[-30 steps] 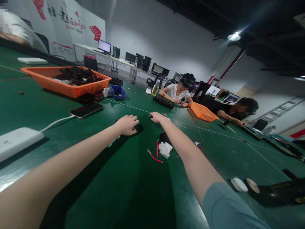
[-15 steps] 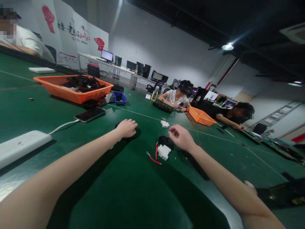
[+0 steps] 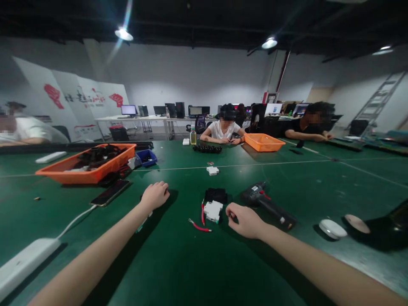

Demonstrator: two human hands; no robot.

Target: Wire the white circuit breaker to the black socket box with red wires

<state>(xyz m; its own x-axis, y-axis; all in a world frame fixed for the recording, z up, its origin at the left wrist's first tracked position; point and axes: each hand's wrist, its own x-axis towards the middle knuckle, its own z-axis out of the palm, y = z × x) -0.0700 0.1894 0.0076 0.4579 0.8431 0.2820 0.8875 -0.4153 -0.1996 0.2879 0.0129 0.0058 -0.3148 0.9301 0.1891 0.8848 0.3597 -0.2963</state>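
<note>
Here's the broad green tabletop (image 3: 178, 272), and on it the black pistol-shaped power tool (image 3: 270, 207) with red accents, just beyond the right hand; likely the heaviest piece here, best taken round its handle.

Left hand (image 3: 155, 195) lies palm down over something mostly hidden; whether it grips, I can't tell. Right hand (image 3: 245, 221) has fingers curled, thumb near forefinger, and whether anything sits between them can't be made out.

Just left of those fingertips is the white stepped plastic block (image 3: 213, 211), probably light, rigid and a touch slick: pinch it across its flat sides. The dark boxy black piece (image 3: 216, 195) behind looks stiff too. Smallest, the two short red insulated wires (image 3: 200, 228), which should bend a little; hold them mid-length, off the metal ends.

And the change from half a second ago: the view has levelled, the right hand has come nearer, from beside the black piece to beside the white block, and the power tool is now uncovered. The left hand stays put.
</note>
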